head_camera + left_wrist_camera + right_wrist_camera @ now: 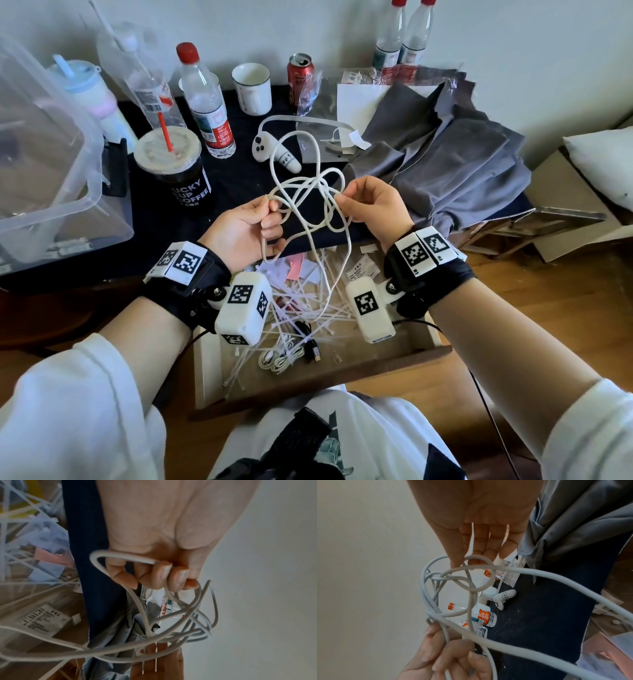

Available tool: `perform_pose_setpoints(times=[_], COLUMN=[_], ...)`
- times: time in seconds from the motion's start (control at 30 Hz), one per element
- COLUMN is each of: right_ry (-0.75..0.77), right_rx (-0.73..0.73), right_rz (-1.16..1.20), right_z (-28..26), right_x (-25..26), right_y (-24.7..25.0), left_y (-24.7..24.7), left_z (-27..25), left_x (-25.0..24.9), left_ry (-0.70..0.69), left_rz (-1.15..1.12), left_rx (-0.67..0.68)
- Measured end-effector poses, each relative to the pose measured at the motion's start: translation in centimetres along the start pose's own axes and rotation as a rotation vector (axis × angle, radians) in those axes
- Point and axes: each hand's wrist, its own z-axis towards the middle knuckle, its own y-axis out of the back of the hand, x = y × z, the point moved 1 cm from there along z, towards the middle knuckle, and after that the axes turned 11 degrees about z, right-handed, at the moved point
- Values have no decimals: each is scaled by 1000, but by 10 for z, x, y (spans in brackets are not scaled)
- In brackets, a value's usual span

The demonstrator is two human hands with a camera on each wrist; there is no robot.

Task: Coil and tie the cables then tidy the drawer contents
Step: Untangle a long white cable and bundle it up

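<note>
A long white cable (310, 205) hangs in loose tangled loops between my two hands, above an open wooden drawer (394, 366). My left hand (251, 228) grips several strands in curled fingers (161, 574). My right hand (363, 202) pinches a loop of the white cable (471, 574) between thumb and fingertips (477, 550). One end trails down into the drawer among several white zip ties (308, 315). A coiled white cable (281, 358) and a black cable with a USB plug (310, 347) lie in the drawer.
The dark desk (239, 178) holds a coffee cup (178, 168), water bottles (207, 102), a mug (253, 89), a red can (301, 78), a white controller (274, 150), grey cloth (445, 157) and a clear plastic bin (44, 171). Paper slips (363, 270) lie in the drawer.
</note>
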Motion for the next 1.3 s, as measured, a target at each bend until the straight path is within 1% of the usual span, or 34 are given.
perform_pose_setpoints(times=[0.1, 0.17, 0.27, 0.33, 0.43, 0.53, 0.63, 0.7, 0.77, 0.87, 0.9, 0.97, 1.03, 1.13, 1.17, 1.2, 1.3], right_ry=[-17, -25, 22, 78, 125, 158, 135, 131, 135, 69, 37, -43, -124, -161, -173, -186, -214], right_rx=[3, 10, 52, 54, -20, -117, -171, -162, -118, -4, 13, -15, -28, 61, 85, 105, 166], right_rz=[20, 33, 42, -42, -186, -325, -390, -401, -405, -314, -233, 43, 278, 474, 491, 448, 177], right_z=[0, -2, -7, -7, -4, 0, 1, 0, -2, -1, 0, 2, 3, 1, 1, 1, -1], right_x=[2, 5, 11, 13, 15, 17, 15, 15, 16, 12, 10, 7, 8, 17, 22, 25, 26], right_y=[-2, -3, -7, -8, -11, -11, -6, -3, -3, -2, -1, 4, 9, 12, 11, 10, 11], left_y=[3, 5, 4, 0, -12, -23, -28, -28, -28, -24, -20, -11, -4, -5, -6, -6, -4], left_z=[1, 2, 4, 5, 5, 4, 2, 1, 2, 9, 11, 14, 15, 18, 19, 21, 23], left_x=[1, 1, 1, 1, 2, 3, -1, -3, -2, 2, 2, 2, 2, 2, 2, 2, 4], left_ry=[-4, 8, 1, 12, 31, 60, 82, 127, 163, 166, 156, 152, 164, 165, 163, 162, 178], left_rz=[-19, -37, -43, -36, -22, 14, 62, 85, 58, -82, -121, -197, -226, -187, -174, -160, -123], left_rx=[74, 97, 122, 152, 177, 136, 77, 33, -38, -163, -201, -258, -281, -294, -303, -314, -335])
